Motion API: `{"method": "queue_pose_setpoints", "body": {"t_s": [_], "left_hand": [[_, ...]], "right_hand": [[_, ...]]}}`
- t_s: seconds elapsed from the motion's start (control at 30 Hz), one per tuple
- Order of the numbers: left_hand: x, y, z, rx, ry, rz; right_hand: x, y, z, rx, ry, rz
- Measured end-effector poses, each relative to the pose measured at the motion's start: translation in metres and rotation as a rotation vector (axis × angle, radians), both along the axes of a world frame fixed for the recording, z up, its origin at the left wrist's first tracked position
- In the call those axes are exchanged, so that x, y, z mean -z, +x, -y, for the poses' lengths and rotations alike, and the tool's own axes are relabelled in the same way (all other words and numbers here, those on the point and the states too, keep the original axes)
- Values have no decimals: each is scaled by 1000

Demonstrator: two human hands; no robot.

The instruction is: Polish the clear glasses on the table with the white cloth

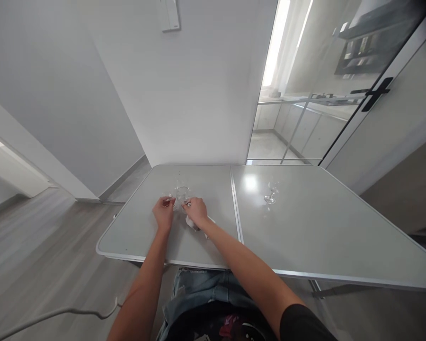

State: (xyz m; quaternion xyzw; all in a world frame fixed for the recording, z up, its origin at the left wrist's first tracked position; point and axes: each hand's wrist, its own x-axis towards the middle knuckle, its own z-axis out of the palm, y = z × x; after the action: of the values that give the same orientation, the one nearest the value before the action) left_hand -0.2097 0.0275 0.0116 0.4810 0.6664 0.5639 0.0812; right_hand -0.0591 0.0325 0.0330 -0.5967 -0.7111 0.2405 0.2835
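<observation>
At the left half of the table, my left hand [164,211] is closed, with thumb and fingers pinched on a small clear glass [169,194]. My right hand [198,211] is closed beside it, its fingertips close together against or just in front of a second clear glass [182,192]. What these fingertips pinch is too small to make out. A crumpled white tissue or cloth [191,223] shows beneath the right hand and wrist, partly hidden by them. Farther right, a clear stemmed glass [270,199] stands apart from both hands.
The pale grey folding table [305,232] has a metal seam [236,203] across it and a metal edge. A white wall [199,94] rises behind it. A glass door with a black handle [376,94] is at the right. A grey cable [71,310] hangs at the lower left.
</observation>
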Motion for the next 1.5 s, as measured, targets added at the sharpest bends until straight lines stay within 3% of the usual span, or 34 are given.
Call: {"method": "queue_pose_setpoints", "body": {"t_s": [0.33, 0.53, 0.63, 0.77, 0.9, 1.0, 1.07, 1.1, 1.17, 1.3, 1.37, 1.5], "left_hand": [[15, -13, -15, -74, -59, -37], [14, -13, -14, -64, -81, 2], [14, -12, -10, -49, -88, 18], [8, -10, 2, -136, 15, -47], [-3, -3, 19, -285, 128, -72], [-5, 11, 32, -276, 94, -34], [-4, 28, 42, -260, 51, -8], [-3, 38, 46, -228, 44, -14], [-5, 62, 53, -35, 12, -53], [-20, 114, 54, 550, -143, -256], [-29, 136, 47, 775, -237, -433], [-31, 158, 31, 923, -322, -693]], "right_hand": [[11, -11, -13, 2, -39, 29], [5, -10, -8, -14, -98, 11], [0, 4, 0, 33, -101, 10], [-4, 63, 17, 119, -80, -62], [-5, 175, 27, 381, -85, 18], [-4, 262, 26, 649, -123, 218], [-2, 304, 21, 777, -230, 243], [-1, 319, 17, 812, -258, 232], [4, 336, 6, 806, -286, 181], [19, 339, -22, 738, -172, 119], [25, 335, -32, 748, -136, 105], [29, 330, -45, 784, -73, 104]]}}
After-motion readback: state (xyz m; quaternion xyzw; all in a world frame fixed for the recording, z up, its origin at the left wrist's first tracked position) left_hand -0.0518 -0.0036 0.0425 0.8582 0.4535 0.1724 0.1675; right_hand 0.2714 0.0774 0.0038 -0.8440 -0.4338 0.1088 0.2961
